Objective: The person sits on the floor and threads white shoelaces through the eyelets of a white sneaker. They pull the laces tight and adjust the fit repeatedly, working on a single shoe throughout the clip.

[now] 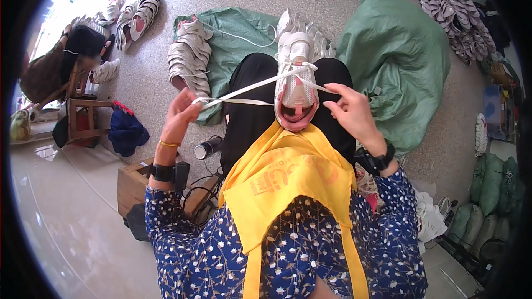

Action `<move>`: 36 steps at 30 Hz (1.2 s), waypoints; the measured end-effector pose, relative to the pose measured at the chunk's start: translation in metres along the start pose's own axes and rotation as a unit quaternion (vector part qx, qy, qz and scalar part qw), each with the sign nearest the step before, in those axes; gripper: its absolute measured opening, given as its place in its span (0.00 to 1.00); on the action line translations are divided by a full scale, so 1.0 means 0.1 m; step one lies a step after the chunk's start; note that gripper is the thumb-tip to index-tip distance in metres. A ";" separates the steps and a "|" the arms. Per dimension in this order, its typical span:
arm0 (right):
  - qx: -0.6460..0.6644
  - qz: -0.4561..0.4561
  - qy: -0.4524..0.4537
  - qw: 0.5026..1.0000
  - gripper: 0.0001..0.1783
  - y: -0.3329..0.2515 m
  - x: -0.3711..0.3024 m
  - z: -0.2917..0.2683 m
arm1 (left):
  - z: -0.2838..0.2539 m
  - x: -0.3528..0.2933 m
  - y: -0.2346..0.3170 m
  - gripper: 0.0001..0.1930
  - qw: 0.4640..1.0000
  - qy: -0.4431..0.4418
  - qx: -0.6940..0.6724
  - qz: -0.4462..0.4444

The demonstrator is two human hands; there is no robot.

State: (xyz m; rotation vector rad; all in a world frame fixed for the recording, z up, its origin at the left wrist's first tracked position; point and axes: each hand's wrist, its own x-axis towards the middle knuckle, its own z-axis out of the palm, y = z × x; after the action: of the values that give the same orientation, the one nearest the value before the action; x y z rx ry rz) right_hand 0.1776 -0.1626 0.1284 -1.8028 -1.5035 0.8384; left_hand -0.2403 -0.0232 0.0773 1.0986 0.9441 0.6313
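Observation:
A white and pink sneaker (298, 77) rests across my lap between my knees, toe pointing away and its opening towards me. White shoelace (252, 84) stretches from its upper part to my left hand (182, 113), whose fingers are closed in a pinch on it. A loose stretch of lace runs back from near that hand towards the shoe's side. To the right of the shoe, my right hand (354, 113) has a shorter length of lace running to its index finger. Its thumb sits a little apart below, and how the fingers grip the lace is partly hidden.
Stacked shoe uppers (189, 58) lie on a green sack (238, 25) ahead to the left. A bulky green sack (396, 66) lies to the right. A wooden box (133, 185), a dark flask (208, 148) and a wooden stool (83, 119) stand on the left.

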 end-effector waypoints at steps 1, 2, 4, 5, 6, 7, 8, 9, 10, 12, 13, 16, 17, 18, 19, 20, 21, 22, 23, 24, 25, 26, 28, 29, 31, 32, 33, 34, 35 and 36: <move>-0.011 -0.030 -0.001 0.999 0.14 0.03 0.04 0.04 | -0.17 -0.03 -0.06 0.09 0.999 0.014 0.030 -0.002; -0.025 -0.060 -0.003 0.998 0.11 0.05 0.07 0.05 | -0.23 -0.06 -0.08 0.09 0.995 0.067 0.065 -0.033; -0.048 -0.087 -0.015 0.995 0.07 0.05 0.08 0.03 | -0.34 -0.09 -0.13 0.09 0.972 0.170 0.133 -0.095; -0.055 -0.091 -0.034 0.994 0.06 -0.04 0.09 0.00 | -0.64 -0.12 -0.43 0.10 0.946 0.203 0.249 -0.055; -0.066 -0.090 -0.045 0.993 0.06 -0.07 0.09 -0.03 | -0.58 -0.07 -0.43 0.10 0.925 0.219 0.312 0.007; -0.062 -0.083 -0.036 0.994 0.06 -0.06 0.09 -0.04 | -0.48 -0.02 -0.45 0.10 0.896 0.233 0.373 0.069; -0.060 -0.077 -0.027 0.995 0.06 -0.06 0.10 -0.04 | -0.33 0.05 -0.43 0.10 0.859 0.245 0.429 0.132; -0.057 -0.069 -0.017 0.996 0.06 -0.06 0.10 -0.05 | -0.11 0.14 -0.31 0.08 0.897 0.230 0.362 0.107; -0.054 -0.081 0.014 0.995 0.06 -0.07 0.14 -0.02 | 0.14 0.20 -0.15 0.08 0.903 0.210 0.354 0.123; -0.051 -0.105 0.077 0.990 0.07 -0.12 0.29 0.04 | 0.57 0.39 0.01 0.06 0.909 0.170 0.345 0.162; -0.068 -0.099 0.082 0.989 0.09 -0.15 0.37 0.06 | 0.75 0.49 0.05 0.05 0.908 0.150 0.345 0.182; -0.096 -0.125 0.106 0.982 0.10 -0.11 0.58 0.15 | 1.29 0.77 0.24 0.07 0.907 0.102 0.337 0.230; -0.099 -0.112 0.101 0.984 0.09 -0.14 0.63 0.17 | 1.41 0.88 0.23 0.07 0.908 0.098 0.322 0.251; -0.113 -0.126 0.094 0.981 0.08 -0.11 0.68 0.18 | 1.51 0.99 0.20 0.08 0.908 0.092 0.306 0.272; -0.128 -0.141 0.087 0.978 0.07 -0.04 0.73 0.20 | 1.57 1.11 0.15 0.08 0.906 0.084 0.304 0.283; -0.140 -0.155 0.078 0.975 0.06 0.02 0.78 0.23 | 1.60 1.24 0.05 0.08 0.904 0.078 0.303 0.292; -0.153 -0.162 0.085 0.971 0.05 0.05 0.79 0.24 | 1.63 1.31 0.02 0.08 0.902 0.069 0.301 0.303; -0.166 -0.169 0.092 0.967 0.04 0.08 0.80 0.24 | 1.62 1.35 0.00 0.08 0.899 0.068 0.314 0.299; -0.178 -0.175 0.099 0.963 0.03 0.08 0.81 0.24 | 1.63 1.37 0.01 0.08 0.895 0.066 0.327 0.295; -0.162 -0.174 0.098 0.966 0.03 0.09 0.82 0.24 | 1.64 1.38 0.01 0.08 0.892 0.065 0.340 0.290; -0.146 -0.174 0.097 0.969 0.04 0.09 0.83 0.24 | 1.64 1.37 0.01 0.08 0.905 0.066 0.325 0.266; -0.129 -0.174 0.096 0.972 0.04 0.08 0.84 0.25 | 1.64 1.33 0.04 0.08 0.917 0.066 0.311 0.241; -0.098 -0.151 0.102 0.978 0.05 0.08 0.84 0.27 | 1.62 1.32 0.03 0.07 0.947 0.048 0.250 0.197; -0.083 -0.141 0.104 0.981 0.05 0.07 0.85 0.28 | 1.60 1.31 0.00 0.06 0.963 0.030 0.202 0.177; 0.088 -0.058 0.040 0.994 0.06 0.06 0.89 0.29 | 1.55 1.32 -0.04 0.06 0.984 -0.019 0.114 0.135; 0.171 -0.013 0.008 0.985 0.06 0.05 0.90 0.28 | 1.55 1.27 0.02 0.06 0.990 -0.052 0.071 0.112; 0.226 0.006 -0.018 0.974 0.07 0.04 0.90 0.25 | 1.55 1.24 0.09 0.06 0.992 -0.086 0.028 0.089; 0.281 0.025 -0.043 0.958 0.07 0.05 0.90 0.21 | 1.53 1.23 0.13 0.05 0.992 -0.111 0.013 0.067; 0.335 0.042 -0.069 0.939 0.08 0.07 0.92 0.18 | 1.51 1.23 0.17 0.05 0.990 -0.135 -0.002 0.045; 0.334 0.055 -0.073 0.938 0.08 0.12 0.94 0.16 | 1.49 1.24 0.20 0.05 0.987 -0.159 -0.017 0.023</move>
State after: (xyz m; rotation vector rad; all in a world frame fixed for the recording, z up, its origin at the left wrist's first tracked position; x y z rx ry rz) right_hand 0.1850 -0.0707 0.1030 -1.3373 -1.0183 1.3663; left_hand -0.0497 0.0172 0.0797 1.1540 0.6328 0.4896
